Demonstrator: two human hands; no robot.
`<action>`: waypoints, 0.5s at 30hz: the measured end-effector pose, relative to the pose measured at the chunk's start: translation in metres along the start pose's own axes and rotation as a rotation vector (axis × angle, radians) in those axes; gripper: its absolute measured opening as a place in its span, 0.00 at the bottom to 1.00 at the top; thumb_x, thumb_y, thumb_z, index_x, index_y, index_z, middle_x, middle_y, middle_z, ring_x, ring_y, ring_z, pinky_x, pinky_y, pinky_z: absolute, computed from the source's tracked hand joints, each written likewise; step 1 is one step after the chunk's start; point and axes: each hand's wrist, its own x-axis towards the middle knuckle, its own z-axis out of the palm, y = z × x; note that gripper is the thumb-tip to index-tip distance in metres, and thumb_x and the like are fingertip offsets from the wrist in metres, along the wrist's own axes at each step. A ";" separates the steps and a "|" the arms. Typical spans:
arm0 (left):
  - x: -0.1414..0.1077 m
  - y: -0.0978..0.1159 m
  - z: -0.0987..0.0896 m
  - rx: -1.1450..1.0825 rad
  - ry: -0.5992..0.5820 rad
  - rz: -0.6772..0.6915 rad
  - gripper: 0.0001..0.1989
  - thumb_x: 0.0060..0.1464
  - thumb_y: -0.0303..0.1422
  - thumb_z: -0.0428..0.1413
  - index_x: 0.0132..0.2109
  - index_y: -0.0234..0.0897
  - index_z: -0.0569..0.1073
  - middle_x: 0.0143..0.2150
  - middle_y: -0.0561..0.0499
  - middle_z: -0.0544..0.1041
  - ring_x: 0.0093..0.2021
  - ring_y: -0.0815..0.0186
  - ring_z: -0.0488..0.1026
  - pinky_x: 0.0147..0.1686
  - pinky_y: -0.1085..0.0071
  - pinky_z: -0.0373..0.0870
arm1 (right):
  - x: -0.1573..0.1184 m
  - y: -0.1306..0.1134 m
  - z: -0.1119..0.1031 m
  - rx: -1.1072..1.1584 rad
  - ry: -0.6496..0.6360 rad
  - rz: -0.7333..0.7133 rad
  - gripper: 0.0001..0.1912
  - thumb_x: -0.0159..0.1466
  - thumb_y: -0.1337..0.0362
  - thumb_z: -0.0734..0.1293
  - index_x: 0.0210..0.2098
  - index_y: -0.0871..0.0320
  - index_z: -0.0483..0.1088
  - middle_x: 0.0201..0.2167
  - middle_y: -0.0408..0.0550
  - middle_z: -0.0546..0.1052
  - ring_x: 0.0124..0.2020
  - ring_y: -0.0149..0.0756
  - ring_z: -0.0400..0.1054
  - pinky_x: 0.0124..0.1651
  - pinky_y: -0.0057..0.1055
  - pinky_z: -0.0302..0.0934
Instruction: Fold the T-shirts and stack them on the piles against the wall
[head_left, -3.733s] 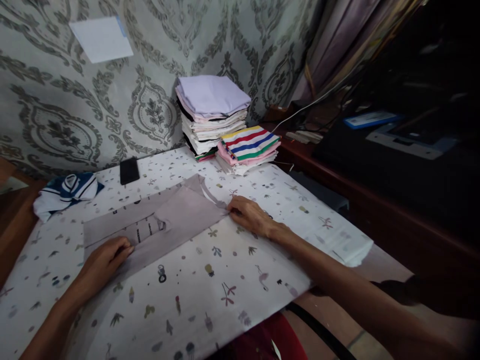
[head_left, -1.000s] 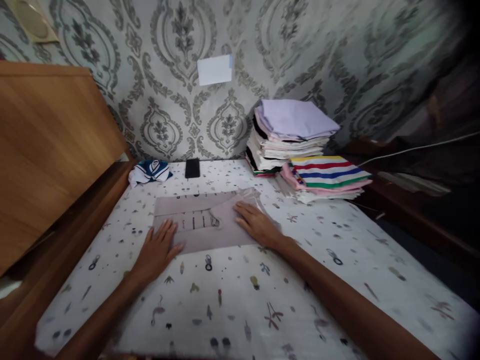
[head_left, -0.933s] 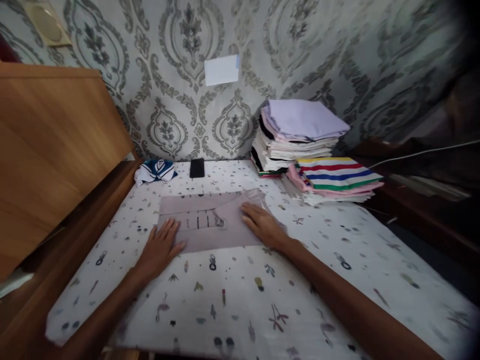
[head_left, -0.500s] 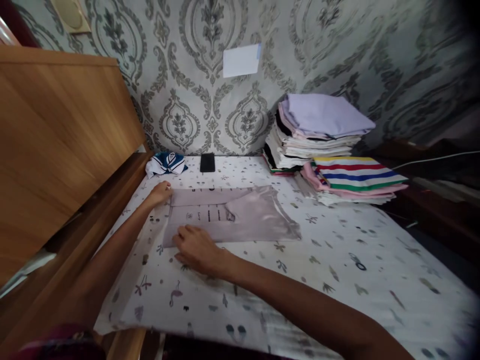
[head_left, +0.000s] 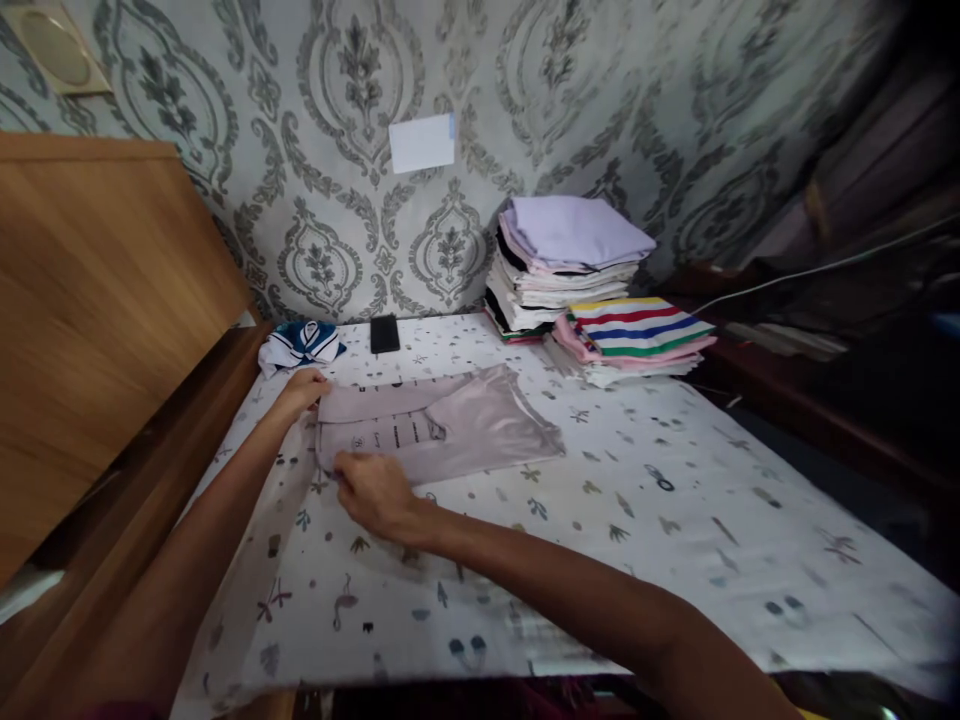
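A pale mauve-grey shirt [head_left: 487,430] with small dark print lies flat on the patterned sheet, its far side folded over in a long strip. At its far left corner, my left hand [head_left: 302,390] pinches the fabric between closed fingers. My right hand [head_left: 375,492] is closed on the near left corner, knuckles up, and its fingertips are partly hidden. The shirt's left edge stretches between both hands. Its right end rests on the sheet, slightly wrinkled.
Behind the shirt lie a black phone-like object [head_left: 385,334] and a crumpled blue-and-white cloth [head_left: 304,344]. A tall stack of folded clothes [head_left: 574,232] and a lower pile with a striped top [head_left: 637,328] stand back right. A wooden cabinet [head_left: 105,330] borders the left.
The view has turned to the right, so everything sits further left. My right hand has closed on the shirt's near left corner. The left hand keeps its pinch on the far corner.
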 end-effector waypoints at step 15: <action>0.008 0.094 0.097 -0.116 -0.422 0.021 0.14 0.41 0.37 0.66 0.29 0.35 0.71 0.23 0.51 0.75 0.20 0.71 0.69 0.18 0.77 0.57 | -0.066 0.084 -0.030 1.421 0.126 0.792 0.13 0.60 0.75 0.65 0.37 0.56 0.57 0.20 0.39 0.74 0.19 0.34 0.74 0.19 0.21 0.64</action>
